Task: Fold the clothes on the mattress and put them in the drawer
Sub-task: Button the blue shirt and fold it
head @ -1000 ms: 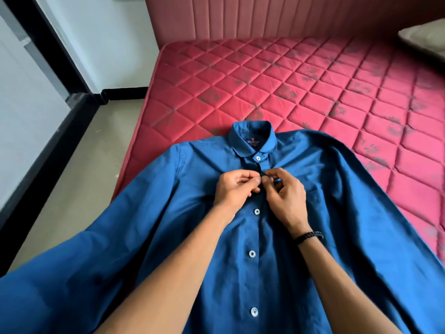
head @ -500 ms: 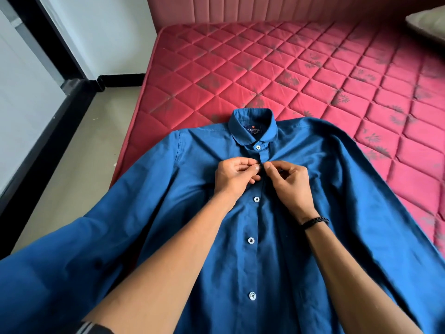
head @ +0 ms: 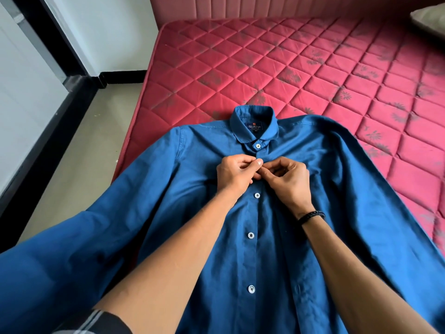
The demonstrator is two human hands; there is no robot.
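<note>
The blue shirt (head: 277, 237) lies face up on the near part of the red mattress (head: 313, 68). The left hand (head: 234, 175) and the right hand (head: 287, 182) both pinch its placket just below the collar. The buttons nearer are closed, sleeves spread wide.

Blue shirt (head: 277, 237): woven cloth, matt, softly creased, with small glossy white buttons (head: 251, 235) that look like plastic, and a stitched cloth label (head: 254, 126) inside the collar. Mattress (head: 313, 68): red quilted fabric with a satin sheen, stitched in diamonds, printed with dull grey flowers. Headboard (head: 240, 8) at the mattress's far edge: padded, channelled pink upholstery, matt. Bracelet (head: 311, 216) on the right wrist: black braided cord. Floor (head: 72, 165): smooth, pale, matt
</note>
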